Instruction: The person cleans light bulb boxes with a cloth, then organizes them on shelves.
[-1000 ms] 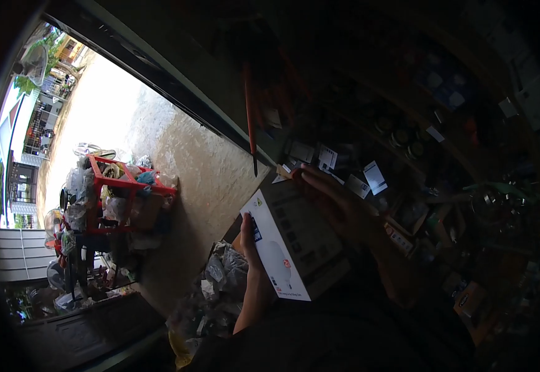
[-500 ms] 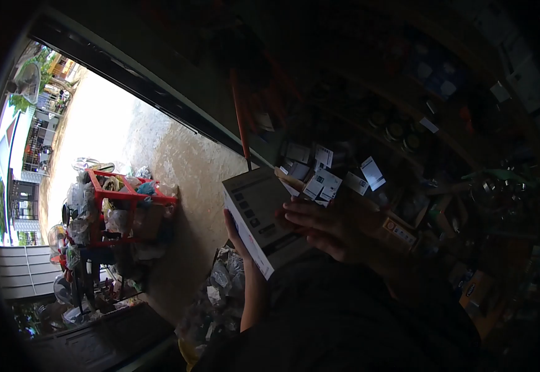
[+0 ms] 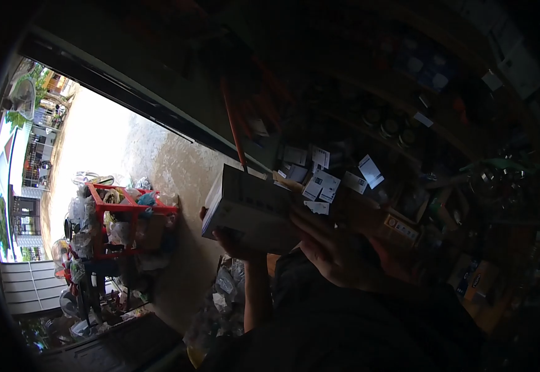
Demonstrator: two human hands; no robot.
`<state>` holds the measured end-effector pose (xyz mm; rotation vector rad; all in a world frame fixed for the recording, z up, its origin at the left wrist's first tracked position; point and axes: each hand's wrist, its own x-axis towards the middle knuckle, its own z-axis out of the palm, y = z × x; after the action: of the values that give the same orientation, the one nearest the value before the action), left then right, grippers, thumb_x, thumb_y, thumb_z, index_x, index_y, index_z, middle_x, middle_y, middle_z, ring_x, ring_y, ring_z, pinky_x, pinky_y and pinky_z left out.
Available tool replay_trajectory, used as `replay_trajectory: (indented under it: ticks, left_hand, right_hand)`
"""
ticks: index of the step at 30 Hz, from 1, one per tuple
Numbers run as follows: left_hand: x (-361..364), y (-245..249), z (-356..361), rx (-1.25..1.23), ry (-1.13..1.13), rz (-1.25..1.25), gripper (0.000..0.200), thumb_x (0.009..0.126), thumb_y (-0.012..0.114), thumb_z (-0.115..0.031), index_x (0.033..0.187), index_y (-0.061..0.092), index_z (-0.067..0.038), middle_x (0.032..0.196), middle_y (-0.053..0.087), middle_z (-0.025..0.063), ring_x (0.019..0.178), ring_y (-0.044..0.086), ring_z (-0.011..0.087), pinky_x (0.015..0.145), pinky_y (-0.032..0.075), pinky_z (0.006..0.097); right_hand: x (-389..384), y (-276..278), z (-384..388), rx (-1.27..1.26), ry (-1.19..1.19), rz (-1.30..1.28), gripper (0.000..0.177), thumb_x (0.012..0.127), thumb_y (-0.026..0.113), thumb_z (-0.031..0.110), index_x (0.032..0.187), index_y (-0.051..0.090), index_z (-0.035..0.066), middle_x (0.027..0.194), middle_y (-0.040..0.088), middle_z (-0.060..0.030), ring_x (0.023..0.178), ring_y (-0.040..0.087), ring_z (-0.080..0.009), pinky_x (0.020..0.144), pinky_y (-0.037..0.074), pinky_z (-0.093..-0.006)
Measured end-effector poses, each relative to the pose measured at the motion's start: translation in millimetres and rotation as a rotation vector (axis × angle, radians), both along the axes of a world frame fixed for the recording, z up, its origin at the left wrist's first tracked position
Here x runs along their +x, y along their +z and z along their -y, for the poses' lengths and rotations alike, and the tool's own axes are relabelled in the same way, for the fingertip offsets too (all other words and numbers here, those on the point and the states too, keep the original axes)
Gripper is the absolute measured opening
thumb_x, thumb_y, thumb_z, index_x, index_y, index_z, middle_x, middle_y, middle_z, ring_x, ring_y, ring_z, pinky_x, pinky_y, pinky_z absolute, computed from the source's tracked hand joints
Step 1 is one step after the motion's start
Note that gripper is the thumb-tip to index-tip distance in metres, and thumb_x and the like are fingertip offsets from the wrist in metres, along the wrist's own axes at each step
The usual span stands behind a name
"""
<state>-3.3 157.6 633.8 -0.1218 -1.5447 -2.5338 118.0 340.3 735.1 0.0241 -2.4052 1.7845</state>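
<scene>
In the dim foreground a cardboard box (image 3: 248,208) is held tilted, one pale narrow side turned to the left. My left hand (image 3: 236,245) grips its lower left end, with fingers curled round the edge. Against the right end of the box lies my right hand (image 3: 319,242), its fingers closed on that edge, though deep shadow hides part of the grip. Just beyond the box are several white printed cards or small boxes (image 3: 321,186); the dark makes their kind uncertain.
A red frame (image 3: 99,214) full of plastic bags stands left, by the bright doorway. More bags (image 3: 225,282) lie below my left arm. On the right are an orange-brown carton (image 3: 400,229), another box (image 3: 477,279) and dark shelves with round tins (image 3: 391,127).
The box has been turned, so a different face and its pale left side now show. My left hand has shifted its grip, and my right hand has moved from over the face to the right end.
</scene>
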Motion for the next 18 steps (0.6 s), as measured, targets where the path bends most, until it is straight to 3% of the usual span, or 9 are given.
replay_trajectory:
  ticks: [3,5,6,10,12,15,18]
  left_hand:
    - [15,-7,3,0.013,-0.081,0.067,0.066,0.103,0.042,-0.045,0.155,0.027,-0.007,0.151,0.036,0.0127,0.140,0.039,0.0266,0.117,0.033,0.0431]
    - [35,-54,18,-0.099,-0.160,0.099,0.067,0.102,0.044,-0.045,0.155,0.028,-0.008,0.151,0.035,0.0126,0.139,0.040,0.0263,0.116,0.034,0.0423]
    - [35,-54,17,-0.101,-0.167,0.091,0.067,0.102,0.045,-0.045,0.155,0.028,-0.008,0.151,0.036,0.0125,0.138,0.040,0.0262,0.115,0.034,0.0421]
    - [13,21,-16,0.143,-0.130,0.073,0.066,0.103,0.043,-0.047,0.154,0.030,-0.007,0.146,0.043,0.0140,0.132,0.047,0.0289,0.114,0.037,0.0441]
    - [1,26,0,0.138,-0.134,0.194,0.064,0.105,0.037,-0.052,0.152,0.037,-0.008,0.145,0.047,0.0199,0.131,0.051,0.0337,0.108,0.046,0.0498]
    - [-12,22,15,0.142,-0.149,0.138,0.066,0.104,0.035,-0.055,0.152,0.037,-0.010,0.144,0.048,0.0184,0.130,0.053,0.0342,0.106,0.048,0.0511]
    - [-16,4,34,0.243,-0.191,0.156,0.069,0.104,0.035,-0.058,0.153,0.037,-0.008,0.145,0.049,0.0175,0.129,0.054,0.0336,0.105,0.049,0.0509]
  right_hand:
    - [-4,-7,-5,-0.057,0.009,-0.038,0.056,0.104,0.055,0.015,0.154,0.035,0.001,0.159,0.036,-0.0188,0.149,0.033,-0.0317,0.119,0.031,-0.0423]
    - [-20,-29,-10,-0.194,-0.032,-0.098,0.058,0.104,0.055,0.016,0.155,0.033,0.001,0.160,0.034,-0.0189,0.150,0.030,-0.0319,0.119,0.030,-0.0431]
    - [-20,-27,-7,-0.143,-0.024,-0.089,0.058,0.104,0.054,0.016,0.156,0.032,0.001,0.161,0.033,-0.0189,0.150,0.030,-0.0316,0.119,0.030,-0.0431]
    - [-14,-17,1,-0.005,0.019,-0.106,0.056,0.107,0.049,0.018,0.157,0.030,0.001,0.162,0.030,-0.0178,0.151,0.030,-0.0311,0.121,0.028,-0.0426]
    - [-8,-16,-2,-0.084,0.075,-0.026,0.055,0.108,0.047,0.018,0.157,0.029,0.001,0.163,0.029,-0.0169,0.150,0.031,-0.0304,0.121,0.027,-0.0417]
    - [0,-41,-19,-0.068,0.037,0.114,0.054,0.108,0.045,0.019,0.157,0.029,0.002,0.161,0.034,-0.0152,0.149,0.033,-0.0262,0.121,0.029,-0.0382]
    - [-2,-47,-38,-1.153,-0.141,0.437,0.049,0.107,0.049,0.021,0.151,0.038,0.003,0.154,0.044,-0.0125,0.144,0.041,-0.0215,0.117,0.035,-0.0343]
